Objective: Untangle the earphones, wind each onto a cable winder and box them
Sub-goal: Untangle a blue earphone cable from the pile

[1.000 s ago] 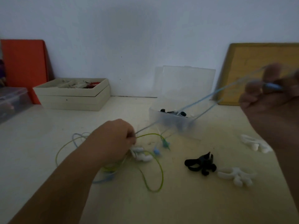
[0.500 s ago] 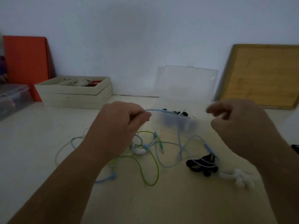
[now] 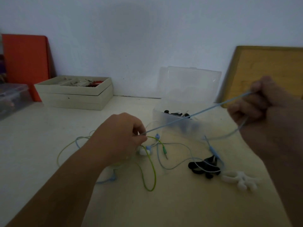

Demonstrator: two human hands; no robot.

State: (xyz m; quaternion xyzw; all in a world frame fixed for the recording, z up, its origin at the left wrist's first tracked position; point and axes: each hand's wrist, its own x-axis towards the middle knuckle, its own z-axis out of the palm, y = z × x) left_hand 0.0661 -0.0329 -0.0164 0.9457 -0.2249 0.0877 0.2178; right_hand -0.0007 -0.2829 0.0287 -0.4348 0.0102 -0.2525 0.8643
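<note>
My left hand (image 3: 121, 138) pinches the light blue earphone cable (image 3: 196, 114) low over the table. That cable runs taut up to my right hand (image 3: 262, 112), which grips it with curled fingers at the right. More blue cable loops slack on the table, with its inline remote (image 3: 215, 151). A green earphone cable (image 3: 151, 169) lies tangled under my left hand, its plug (image 3: 164, 150) beside it. A black cable winder (image 3: 203, 167) and a white cable winder (image 3: 241, 179) lie at the front right. A clear plastic box (image 3: 177, 123) stands open behind, with dark items inside.
A cream wooden box (image 3: 75, 94) with small items sits at the back left, beside an orange board (image 3: 24, 61) and a clear bin (image 3: 13, 99). A wooden board (image 3: 265, 66) leans on the wall at the back right.
My right hand has moved up and to the right, pulling the blue cable taut again. My left hand has dropped lower, still pinching the cable.
</note>
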